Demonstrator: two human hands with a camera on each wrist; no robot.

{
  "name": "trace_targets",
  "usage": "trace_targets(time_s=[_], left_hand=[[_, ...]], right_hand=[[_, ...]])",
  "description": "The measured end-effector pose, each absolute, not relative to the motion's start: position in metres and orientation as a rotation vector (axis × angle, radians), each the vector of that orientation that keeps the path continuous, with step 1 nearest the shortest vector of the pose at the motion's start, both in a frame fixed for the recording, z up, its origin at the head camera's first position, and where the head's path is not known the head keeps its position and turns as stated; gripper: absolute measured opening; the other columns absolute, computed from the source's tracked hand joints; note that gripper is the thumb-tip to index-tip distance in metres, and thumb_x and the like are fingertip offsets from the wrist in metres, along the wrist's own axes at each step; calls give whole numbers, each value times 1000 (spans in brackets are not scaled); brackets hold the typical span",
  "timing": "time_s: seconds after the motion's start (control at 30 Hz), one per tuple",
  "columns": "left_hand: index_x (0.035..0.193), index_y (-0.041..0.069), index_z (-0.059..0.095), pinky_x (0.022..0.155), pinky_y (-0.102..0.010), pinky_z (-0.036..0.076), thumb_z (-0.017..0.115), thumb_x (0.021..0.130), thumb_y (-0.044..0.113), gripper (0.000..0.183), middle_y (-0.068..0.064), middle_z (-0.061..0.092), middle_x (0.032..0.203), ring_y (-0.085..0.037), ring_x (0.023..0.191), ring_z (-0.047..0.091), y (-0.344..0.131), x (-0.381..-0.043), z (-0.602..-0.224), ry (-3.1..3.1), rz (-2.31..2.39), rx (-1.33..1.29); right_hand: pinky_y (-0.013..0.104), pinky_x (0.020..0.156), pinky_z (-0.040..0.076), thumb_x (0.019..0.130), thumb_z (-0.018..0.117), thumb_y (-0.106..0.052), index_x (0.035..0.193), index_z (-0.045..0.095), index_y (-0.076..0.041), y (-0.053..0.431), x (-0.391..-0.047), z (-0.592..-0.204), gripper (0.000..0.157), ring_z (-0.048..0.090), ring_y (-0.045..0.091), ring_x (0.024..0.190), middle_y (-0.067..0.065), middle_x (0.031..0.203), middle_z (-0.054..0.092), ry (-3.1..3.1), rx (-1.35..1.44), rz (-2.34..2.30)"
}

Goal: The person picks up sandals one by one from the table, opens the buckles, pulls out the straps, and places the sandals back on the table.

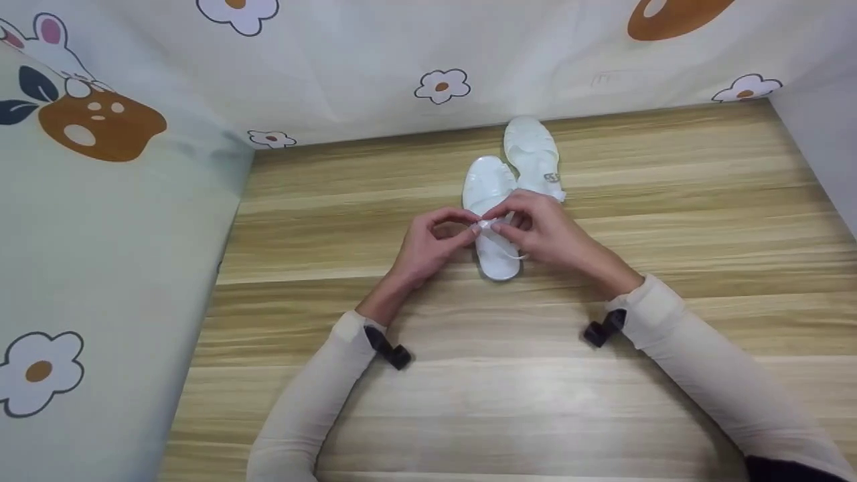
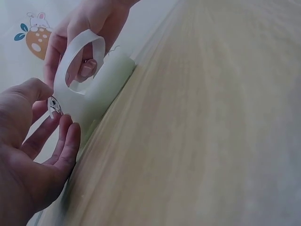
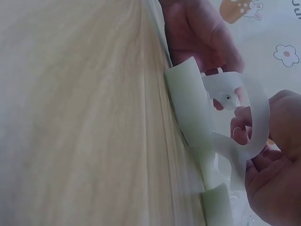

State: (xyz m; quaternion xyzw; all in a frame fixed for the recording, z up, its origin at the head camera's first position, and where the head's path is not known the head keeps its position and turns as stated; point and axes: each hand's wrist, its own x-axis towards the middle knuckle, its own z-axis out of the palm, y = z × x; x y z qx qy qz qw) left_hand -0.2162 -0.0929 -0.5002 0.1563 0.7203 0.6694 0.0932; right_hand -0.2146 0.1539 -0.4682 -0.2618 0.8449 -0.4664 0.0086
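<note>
A white sandal [image 1: 487, 179] lies on the wood-grain surface, its heel toward me. My left hand [image 1: 425, 246] is at its left side, pinching the strap by the silvery buckle [image 2: 55, 105] between thumb and forefinger. From the other side my right hand [image 1: 552, 231] reaches over the sandal, thumb and fingers closed on the ankle strap [image 3: 261, 117] near the buckle. That strap arches up in a loop above the heel [image 3: 188, 101]. The strap's end is partly hidden by the fingers.
A second white sandal [image 1: 530, 144] with a metal buckle [image 1: 552, 177] lies just beyond, at the right, its toe close to the back wall [image 1: 361, 80]. Another printed wall [image 1: 134, 248] borders the surface on the left, and a plain pale one [image 1: 820, 127] on the right.
</note>
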Motion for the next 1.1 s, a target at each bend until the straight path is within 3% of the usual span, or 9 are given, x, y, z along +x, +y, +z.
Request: trace_targets(time_s=[0.43,0.7,1.1], left_hand=[[118,10,80,91,-42,66,83,97,19,22,-9,76,121,-23,104,79,-94,-217,-500,2109,1999,458],[117,11,80,92,-42,66,84,97,20,23,-9,77,120,-22,104,79,-94,-217,-500,2113,1988,470],[118,10,80,89,-39,66,84,96,18,23,-8,77,119,-21,101,79,-94,-218,-502,2114,1992,473]], right_hand=[[22,75,51,101,74,-8,120,83,-17,157,-215,-467,23,62,16,88,5,105,70,2658,-815,-1405],[22,74,53,101,78,-21,107,81,-11,154,-214,-469,12,65,16,86,5,103,70,2672,-755,-1439],[17,73,52,99,68,-8,100,72,-6,155,-216,-469,4,67,18,87,6,102,67,2638,-635,-1494]])
